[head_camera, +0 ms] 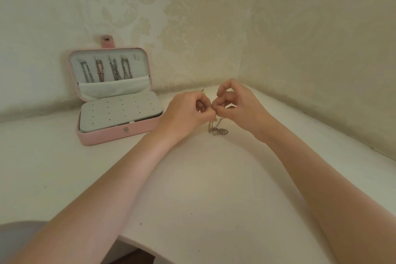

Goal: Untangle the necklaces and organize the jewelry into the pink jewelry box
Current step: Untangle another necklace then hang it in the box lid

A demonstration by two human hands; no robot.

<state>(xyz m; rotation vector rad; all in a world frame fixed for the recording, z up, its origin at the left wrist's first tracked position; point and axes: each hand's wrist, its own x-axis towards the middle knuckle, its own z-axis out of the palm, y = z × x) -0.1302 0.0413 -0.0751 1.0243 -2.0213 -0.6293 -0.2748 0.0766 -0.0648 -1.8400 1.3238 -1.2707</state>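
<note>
Left hand: the left hand (188,111) is closed to a pinch, thumb and first finger pressed together on a thin chain (214,123); the other fingers are curled in.
Right hand: the right hand (235,105) is also closed to a pinch on the same chain, thumb and first finger forming a ring; the fingertips of both hands touch each other.
Chain: it hangs down from the pinch point to the counter (192,188), where its lower part lies in a small tangled heap with a pendant; how many necklaces are in the heap I cannot tell.
Place of the chain: near the far right corner of the counter, just under the two hands.
Jewelry box: the pink jewelry box (115,133) stands open near the far edge of the counter, to the left of the hands and apart from them.
Lid: the lid (147,66) stands upright against the wall (214,17); four necklaces (107,70) hang inside it in a row, their lower ends tucked in a grey pocket.
Base: a grey panel (120,111) with rows of small holes covers the base.
Forearms: both are bare and reach from the near edge of the counter.
</note>
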